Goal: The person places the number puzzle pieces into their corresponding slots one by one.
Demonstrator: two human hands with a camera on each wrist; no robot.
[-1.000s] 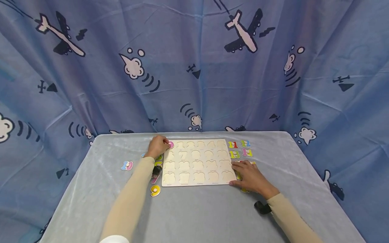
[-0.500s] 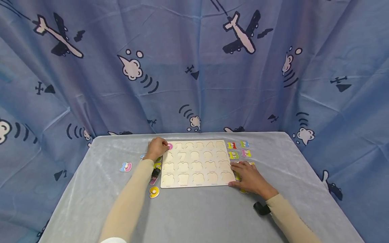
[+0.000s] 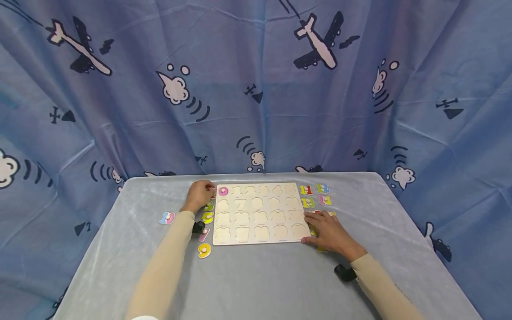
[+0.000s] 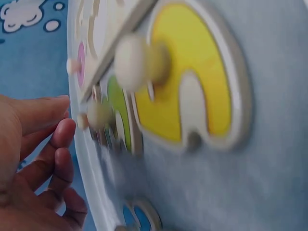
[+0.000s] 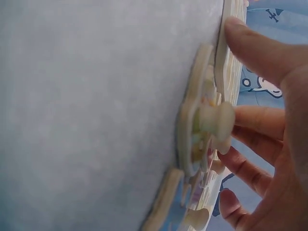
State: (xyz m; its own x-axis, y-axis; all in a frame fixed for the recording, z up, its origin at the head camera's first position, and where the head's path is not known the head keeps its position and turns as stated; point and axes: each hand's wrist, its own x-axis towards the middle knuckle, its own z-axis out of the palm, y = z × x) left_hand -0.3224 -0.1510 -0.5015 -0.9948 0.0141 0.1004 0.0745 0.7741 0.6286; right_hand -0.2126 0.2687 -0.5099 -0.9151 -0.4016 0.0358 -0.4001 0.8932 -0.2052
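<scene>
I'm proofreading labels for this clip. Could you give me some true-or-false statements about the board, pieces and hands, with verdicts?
1. The pink ring-shaped piece sits in the far left corner of the board. True.
2. The left hand grips the pink ring-shaped piece. False: its fingers are apart from that piece, beside the board.
3. The right hand is at the board's right edge. True.
4. The yellow 9 lies to the right of the board. False: it lies to the left.
5. All the recesses are filled. False: those in view are bare, except the far left corner one.
6. The blue-and-pink piece lies farther left than the yellow 9. True.
</scene>
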